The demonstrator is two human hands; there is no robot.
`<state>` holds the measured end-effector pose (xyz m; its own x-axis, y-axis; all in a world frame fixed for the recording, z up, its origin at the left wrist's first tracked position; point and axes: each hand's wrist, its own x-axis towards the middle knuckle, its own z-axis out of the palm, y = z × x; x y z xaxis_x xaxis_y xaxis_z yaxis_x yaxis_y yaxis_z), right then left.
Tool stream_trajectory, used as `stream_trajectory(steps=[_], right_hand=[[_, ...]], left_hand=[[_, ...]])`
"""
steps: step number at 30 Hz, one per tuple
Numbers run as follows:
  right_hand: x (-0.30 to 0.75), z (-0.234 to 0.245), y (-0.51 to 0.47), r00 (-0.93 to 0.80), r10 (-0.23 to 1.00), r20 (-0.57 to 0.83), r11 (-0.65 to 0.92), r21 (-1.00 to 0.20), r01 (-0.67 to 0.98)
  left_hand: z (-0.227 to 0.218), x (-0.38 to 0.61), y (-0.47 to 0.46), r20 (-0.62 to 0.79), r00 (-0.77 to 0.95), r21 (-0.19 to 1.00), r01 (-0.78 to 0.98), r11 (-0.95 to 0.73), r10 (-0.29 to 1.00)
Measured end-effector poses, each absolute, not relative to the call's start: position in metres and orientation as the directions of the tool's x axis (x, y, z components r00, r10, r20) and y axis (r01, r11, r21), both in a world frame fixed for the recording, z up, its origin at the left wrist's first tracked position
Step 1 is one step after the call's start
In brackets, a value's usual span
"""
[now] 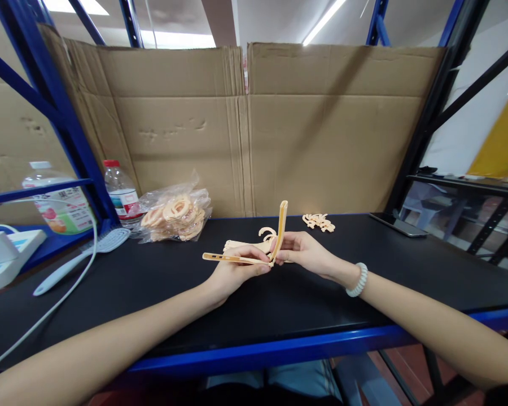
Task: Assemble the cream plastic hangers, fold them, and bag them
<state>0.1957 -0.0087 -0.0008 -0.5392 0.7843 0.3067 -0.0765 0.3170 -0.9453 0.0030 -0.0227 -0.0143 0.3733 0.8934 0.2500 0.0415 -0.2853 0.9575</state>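
Two long beige plastic strips, which look like the arms of a folding clothes hanger, meet end to end in an L between my hands, above the black tabletop. My left hand (232, 273) is closed on the left hanger arm (220, 257), which lies nearly level and points left. The right hanger arm (281, 220) stands almost upright, pinched near its lower end by the fingers of my right hand (302, 252). Whether the two ends are joined cannot be made out. Just behind my hands lie more beige strips (233, 245) and a curved hook (267, 230), partly hidden.
A clear bag (175, 214) of beige curved pieces rests at the back left, beside a red-capped bottle (122, 194). Small beige parts (318, 222) lie back right, near a phone (398, 224). A fly swatter (84, 256) and white cable (74, 290) occupy the left; cardboard (322, 141) walls the back.
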Motion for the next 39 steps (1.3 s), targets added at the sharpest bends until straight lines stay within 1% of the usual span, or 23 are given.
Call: stream_trajectory(steps=[5, 11, 20, 23, 26, 31, 39], right_hand=[[0.198, -0.001, -0.008, -0.587, 0.753, 0.297, 0.327, -0.943, -0.058], [0.198, -0.003, -0.008, -0.607, 0.742, 0.283, 0.319, -0.946, -0.052], [0.198, -0.008, -0.009, -0.579, 0.743, 0.335, 0.372, -0.926, -0.058], [0.197, -0.011, -0.01, -0.564, 0.742, 0.363, 0.409, -0.911, -0.05], [0.196, -0.012, -0.011, -0.533, 0.748, 0.395, 0.445, -0.895, -0.039], [0.193, -0.011, -0.013, -0.456, 0.783, 0.422, 0.457, -0.889, -0.037], [0.192, -0.009, -0.006, -0.37, 0.845, 0.387, 0.4, -0.915, -0.043]], left_hand=[[-0.013, 0.004, -0.023, 0.216, 0.356, 0.962, 0.081, -0.26, 0.909], [-0.013, 0.005, -0.026, 0.168, 0.329, 0.983, 0.02, -0.185, 0.929], [-0.017, 0.006, -0.025, 0.225, 0.302, 0.974, -0.058, -0.218, 0.926], [-0.017, 0.006, -0.026, 0.246, 0.282, 0.968, -0.125, -0.219, 0.927], [-0.016, 0.006, -0.026, 0.23, 0.285, 0.966, -0.182, -0.183, 0.93], [-0.016, 0.005, -0.025, 0.206, 0.292, 0.972, -0.17, -0.161, 0.934], [-0.011, 0.006, -0.023, 0.178, 0.233, 0.979, -0.135, -0.15, 0.956]])
